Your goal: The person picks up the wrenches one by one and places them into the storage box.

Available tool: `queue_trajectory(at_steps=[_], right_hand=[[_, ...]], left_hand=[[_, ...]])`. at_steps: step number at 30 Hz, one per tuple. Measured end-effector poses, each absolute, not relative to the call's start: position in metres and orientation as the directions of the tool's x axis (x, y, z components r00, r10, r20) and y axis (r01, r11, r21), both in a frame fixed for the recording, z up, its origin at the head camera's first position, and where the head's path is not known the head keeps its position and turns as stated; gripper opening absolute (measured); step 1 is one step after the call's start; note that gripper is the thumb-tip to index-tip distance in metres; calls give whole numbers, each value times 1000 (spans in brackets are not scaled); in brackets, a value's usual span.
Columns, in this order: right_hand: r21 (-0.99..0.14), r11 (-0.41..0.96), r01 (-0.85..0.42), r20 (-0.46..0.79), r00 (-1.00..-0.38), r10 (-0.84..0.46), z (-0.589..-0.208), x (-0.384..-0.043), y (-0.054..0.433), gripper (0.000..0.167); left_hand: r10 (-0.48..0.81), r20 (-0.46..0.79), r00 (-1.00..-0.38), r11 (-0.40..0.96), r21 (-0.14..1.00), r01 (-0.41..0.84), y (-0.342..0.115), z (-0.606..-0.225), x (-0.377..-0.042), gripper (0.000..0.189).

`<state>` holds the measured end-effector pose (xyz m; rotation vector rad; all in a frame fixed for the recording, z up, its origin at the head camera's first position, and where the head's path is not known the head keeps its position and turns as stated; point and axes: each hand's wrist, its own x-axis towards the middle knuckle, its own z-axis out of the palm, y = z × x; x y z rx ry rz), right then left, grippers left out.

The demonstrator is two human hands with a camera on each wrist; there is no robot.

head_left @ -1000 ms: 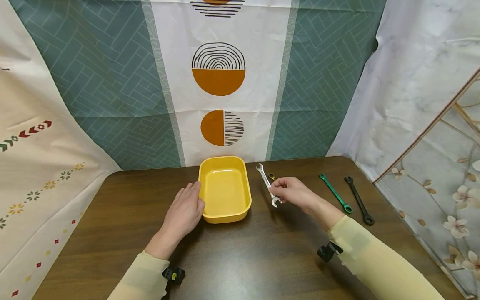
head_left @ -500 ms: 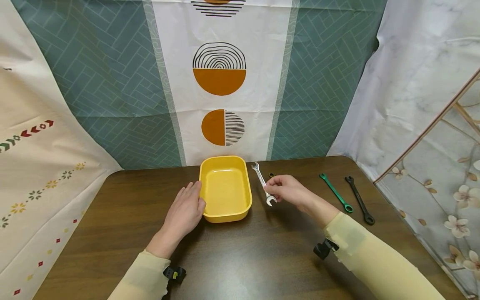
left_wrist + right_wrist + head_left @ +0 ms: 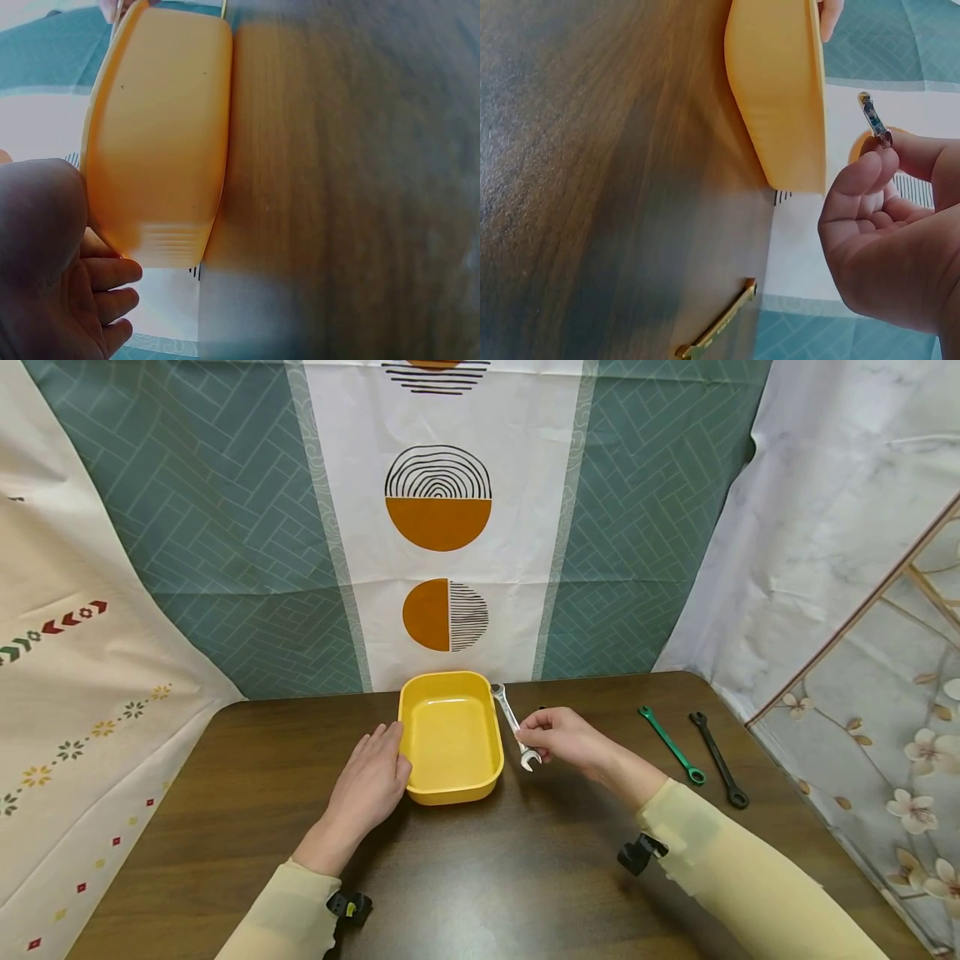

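My right hand (image 3: 561, 739) pinches a silver open-end wrench (image 3: 507, 712) near its lower end, between thumb and fingertips. The far end of the wrench overlaps the right rim of a yellow tray (image 3: 450, 797). In the right wrist view, the wrench (image 3: 871, 114) shows end-on, raised above the table. My left hand (image 3: 367, 777) rests against the tray's left side with its fingers fairly straight. The left wrist view has this hand (image 3: 45, 232) right at the rim of the tray (image 3: 161, 135). Inside, the tray holds nothing.
A yellow wrench (image 3: 718, 322) lies on the table, mostly hidden behind my right hand in the head view. Farther right lie a green wrench (image 3: 671, 745) and a black wrench (image 3: 718, 760). Patterned cloths hang behind and beside the table (image 3: 480, 877).
My right hand has carried the silver wrench leftward to the tray's right rim, increasingly covering the yellow wrench. My left hand and the tray have stayed in place.
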<state>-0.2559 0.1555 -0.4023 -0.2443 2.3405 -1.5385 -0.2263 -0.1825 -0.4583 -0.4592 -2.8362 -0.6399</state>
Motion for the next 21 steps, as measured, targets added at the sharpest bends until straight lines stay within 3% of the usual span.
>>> queue_trajectory(at_steps=[21], right_hand=[[-933,358,34,-170,-919,-355,-398,-259,128,20]], left_hand=[[247,256,-934,866,375,332,-182,-459,-228,58]])
